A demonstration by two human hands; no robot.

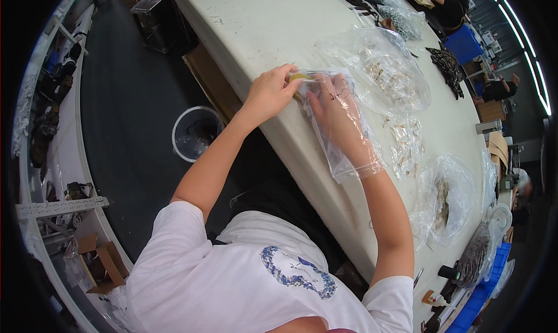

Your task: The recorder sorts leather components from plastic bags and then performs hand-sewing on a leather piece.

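Note:
A small clear plastic bag (349, 150) lies over the near edge of the long white table (273, 25). My right hand (337, 115) is pushed inside it up to the wrist, fingers stretched toward the bag's far end. My left hand (268, 93) pinches that far end from outside, where a small yellowish piece (300, 77) shows at the fingertips. Whether the right fingers hold anything inside the bag is unclear through the film.
A large clear bag of small pale parts (386, 71) lies just beyond my hands, with a loose pile of pale parts (407, 138) and another bag (447, 202) to the right. Dark parts (446, 64), blue bins (465, 42) and another person (454, 4) are farther off. A round bin (195, 132) stands on the floor.

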